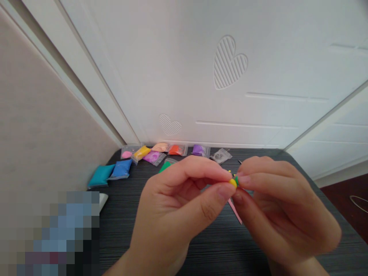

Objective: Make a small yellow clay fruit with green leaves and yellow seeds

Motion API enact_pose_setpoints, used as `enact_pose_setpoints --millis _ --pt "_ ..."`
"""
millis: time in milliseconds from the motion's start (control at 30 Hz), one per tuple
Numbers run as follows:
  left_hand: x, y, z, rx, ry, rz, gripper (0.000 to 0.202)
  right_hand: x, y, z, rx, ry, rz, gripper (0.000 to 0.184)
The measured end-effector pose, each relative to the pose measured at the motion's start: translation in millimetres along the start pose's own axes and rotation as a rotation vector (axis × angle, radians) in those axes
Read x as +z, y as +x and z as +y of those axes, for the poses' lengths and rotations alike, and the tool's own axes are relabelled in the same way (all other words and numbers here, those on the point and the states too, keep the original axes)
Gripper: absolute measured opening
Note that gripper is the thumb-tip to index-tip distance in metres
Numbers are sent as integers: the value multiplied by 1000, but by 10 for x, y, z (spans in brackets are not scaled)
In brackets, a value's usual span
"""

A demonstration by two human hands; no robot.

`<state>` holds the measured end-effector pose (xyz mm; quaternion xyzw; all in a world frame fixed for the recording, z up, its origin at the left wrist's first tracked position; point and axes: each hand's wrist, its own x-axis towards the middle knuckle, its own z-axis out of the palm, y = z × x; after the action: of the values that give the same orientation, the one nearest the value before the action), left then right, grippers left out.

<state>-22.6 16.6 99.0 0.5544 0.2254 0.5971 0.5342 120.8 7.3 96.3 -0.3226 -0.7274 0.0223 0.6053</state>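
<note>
My left hand point(184, 203) is closed, thumb and index fingertip pinching a small yellow and green clay piece point(233, 183). On the piece's green side, the fingertips of my right hand point(278, 207) press together against it, also in a pinch. Both hands are raised above the dark table, fingertips meeting. Small yellow and dark bits show just above the clay, too small to make out. Below the fingers a thin pink stick point(235, 212) is partly visible. Behind my left hand lies a bag of green clay point(166, 166), partly covered by it.
Along the back of the dark table point(143, 214) lie several clay bags, among them a teal bag point(100, 175), a blue bag point(121, 169), an orange bag point(176, 150) and a purple bag point(199, 150). A white panel point(178, 76) with embossed hearts stands right behind.
</note>
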Motion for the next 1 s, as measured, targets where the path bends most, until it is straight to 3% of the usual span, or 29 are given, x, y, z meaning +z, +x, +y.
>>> enact_pose_setpoints --millis 233,700,867,1000 --pt "-14 15 12 -16 13 -61 24 44 -70 -41 139 45 61 41" --pt "-95 85 162 106 334 -113 28 -44 20 -15 50 42 -33 37" --pt "-115 97 186 167 462 -102 25 -17 1 -18 103 84 4 33" --pt "-101 103 197 184 480 -86 22 16 2 -4 32 108 1 34"
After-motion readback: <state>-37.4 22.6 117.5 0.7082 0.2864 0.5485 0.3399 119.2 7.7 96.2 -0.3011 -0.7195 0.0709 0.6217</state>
